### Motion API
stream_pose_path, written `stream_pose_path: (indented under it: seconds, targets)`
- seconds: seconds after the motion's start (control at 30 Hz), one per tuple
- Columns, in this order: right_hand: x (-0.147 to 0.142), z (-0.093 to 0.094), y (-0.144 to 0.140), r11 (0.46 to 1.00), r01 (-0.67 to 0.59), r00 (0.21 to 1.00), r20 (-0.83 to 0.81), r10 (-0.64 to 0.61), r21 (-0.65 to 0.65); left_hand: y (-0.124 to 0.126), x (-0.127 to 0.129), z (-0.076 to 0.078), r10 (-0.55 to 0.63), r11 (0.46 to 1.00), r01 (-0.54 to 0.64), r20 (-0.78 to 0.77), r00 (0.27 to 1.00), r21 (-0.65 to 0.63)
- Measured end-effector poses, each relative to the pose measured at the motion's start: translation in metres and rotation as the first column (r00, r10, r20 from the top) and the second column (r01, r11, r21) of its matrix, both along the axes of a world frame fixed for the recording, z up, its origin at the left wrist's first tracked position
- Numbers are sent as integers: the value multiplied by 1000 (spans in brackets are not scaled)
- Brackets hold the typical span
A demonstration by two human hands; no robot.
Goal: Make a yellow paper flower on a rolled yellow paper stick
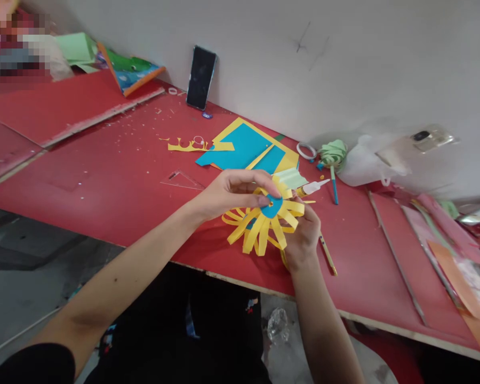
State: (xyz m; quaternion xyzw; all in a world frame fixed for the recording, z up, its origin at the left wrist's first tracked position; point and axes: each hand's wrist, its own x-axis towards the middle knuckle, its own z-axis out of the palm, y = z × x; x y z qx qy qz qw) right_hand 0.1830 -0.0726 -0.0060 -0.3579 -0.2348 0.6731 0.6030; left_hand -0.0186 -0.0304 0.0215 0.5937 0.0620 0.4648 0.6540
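Note:
A yellow paper flower [282, 232] with looped strip petals and a blue centre is held up over the front of the red table [144, 197]. My left hand [236, 192] is closed on it, thumb and forefinger pressing at the blue centre. Behind the petals, on the right, my right hand [306, 232] grips the flower from below; petals hide part of its fingers. More yellow loops and a bit of blue show under the flower at its left. Just beyond the right hand lies a white-nozzled glue bottle [314, 186], partly covered.
Blue paper [234, 146] lies over yellow sheets at the back, near a scalloped yellow scrap [188, 146]. A clear set square [182, 180], a pencil [328, 256] and a tape roll [305, 150] are around. One phone [201, 77] leans against the wall.

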Motion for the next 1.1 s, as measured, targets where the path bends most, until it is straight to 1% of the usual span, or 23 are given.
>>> stream_pose_path:
  seconds: [0.13,0.23,0.4,0.53,0.63,0.73,0.87,0.93,0.97,1.03,1.1]
  targets:
    - [-1,2,0,1000,22,1000,-9,-22,-16,1,0,-1,22,1000,-22,-12,1000,18]
    - [-3,4,0,1000,9,1000,-27,-9,5,2,0,-2,52,999,-52,-7,999,16]
    - [-4,8,-1,1000,1,1000,-3,-1,26,1,1,-2,52,998,-52,-6,999,-46]
    - [-5,8,-1,1000,-9,999,-48,10,26,0,0,-1,45,996,-46,-12,999,-79]
    - [-6,10,-2,999,-19,996,-81,22,38,0,-1,-1,47,997,-48,-15,999,-66]
    - [-8,12,-4,999,-6,995,-98,10,36,1,-2,-1,76,996,-78,-40,996,-45]
    - [-8,13,-5,997,62,996,-72,-59,42,5,-1,-2,175,984,-173,-67,982,30]
    - [-8,12,-5,992,112,992,-58,-108,60,8,0,-3,268,958,-259,-62,961,124]
    - [-8,11,-4,988,135,990,-54,-132,73,9,0,-3,327,931,-312,-57,943,189]
    - [-7,10,-3,979,175,984,-49,-171,101,11,-1,-2,456,846,-420,-37,889,328]
    - [-6,9,-2,971,206,979,-42,-202,122,12,-2,-2,550,755,-490,-14,835,436]
